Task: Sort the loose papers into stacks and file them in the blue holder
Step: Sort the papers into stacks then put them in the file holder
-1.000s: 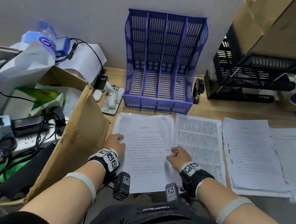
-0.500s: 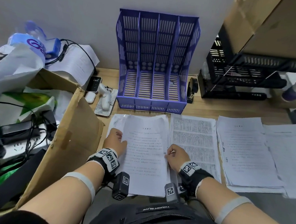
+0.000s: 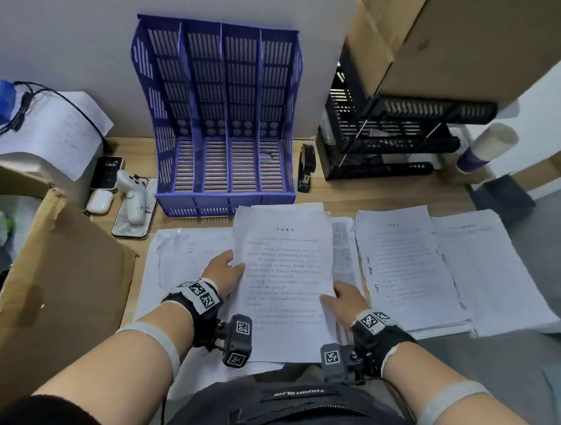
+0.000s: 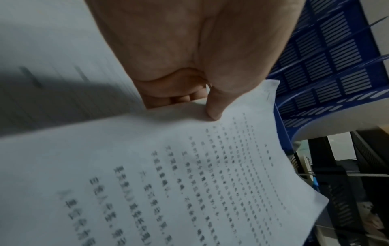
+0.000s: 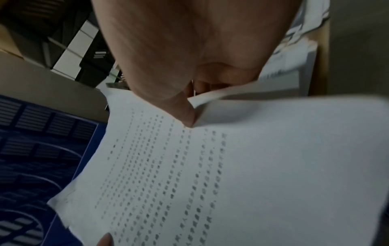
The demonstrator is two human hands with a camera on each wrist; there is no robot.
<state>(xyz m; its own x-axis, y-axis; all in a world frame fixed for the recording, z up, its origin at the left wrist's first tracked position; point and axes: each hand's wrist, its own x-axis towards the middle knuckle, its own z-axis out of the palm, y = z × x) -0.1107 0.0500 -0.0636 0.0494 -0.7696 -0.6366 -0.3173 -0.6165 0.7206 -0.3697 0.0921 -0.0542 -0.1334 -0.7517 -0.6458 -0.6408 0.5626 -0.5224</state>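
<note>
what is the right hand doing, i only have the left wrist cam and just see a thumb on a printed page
Observer: The right hand grips the same printed stack at its right edge, thumb on top. The right wrist view shows several sheets in that grip.
Operator: any slot in the holder taken
Observer: No. The head view shows four compartments in the blue holder, none with papers in it.
Operator: whats left on the desk
Observer: A loose sheet lies flat left of the lifted stack, and a thick pile lies to its right.
</note>
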